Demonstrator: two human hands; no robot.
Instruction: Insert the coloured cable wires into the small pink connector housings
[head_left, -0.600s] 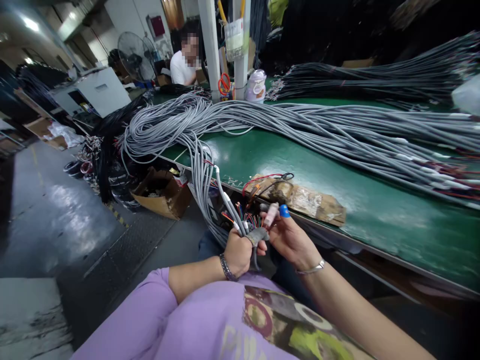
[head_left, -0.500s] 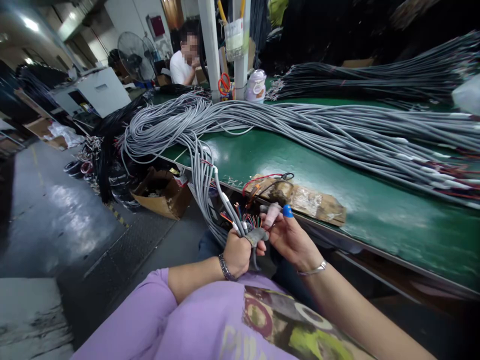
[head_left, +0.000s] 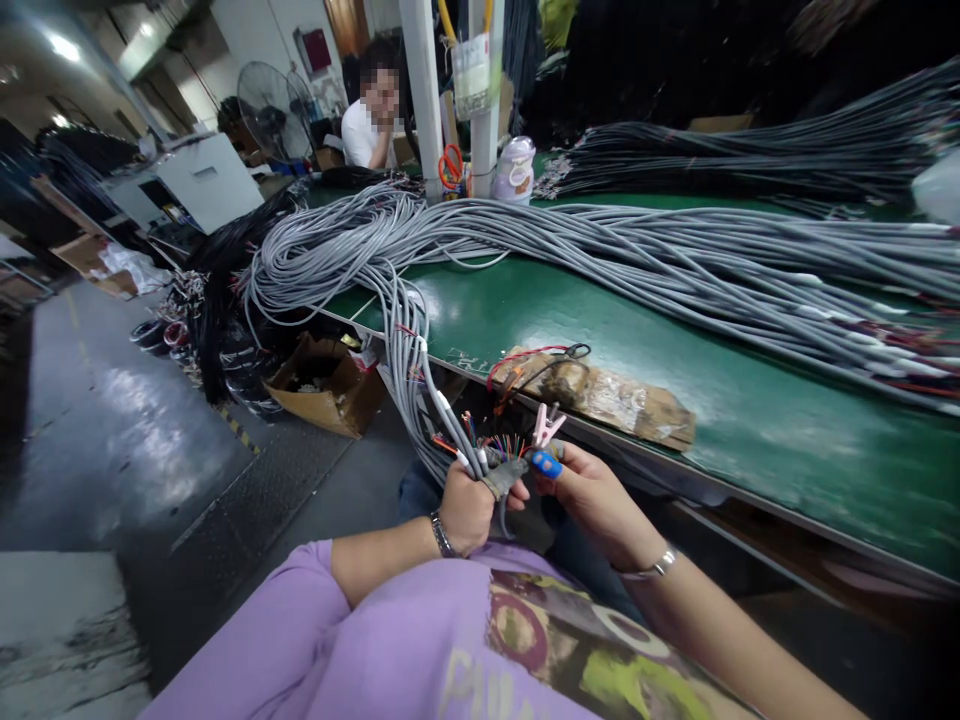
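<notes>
Our right hand (head_left: 592, 495) sank, pinching a forked pink clip (head_left: 547, 425); left hand (head_left: 466, 508), beside the clip, fists grey cables (head_left: 420, 400); cardboard box (head_left: 330, 392) contents unclear.

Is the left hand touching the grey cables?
Touching. The head view shows the left hand closed around the grey cables; the right hand holds a pink tool.

Large pale letters are printed on the shirt (head_left: 480, 690); cut by the frame edge, possibly "PU", not read for certain. Faint white marks are seen on the bench (head_left: 465, 358) edge just right of the hanging cables (head_left: 409, 350); too blurred to be read. Labels on the bag (head_left: 470, 65) at the post (head_left: 486, 150) and on the jar (head_left: 514, 172) are too small. No number or brand is made out.
</notes>
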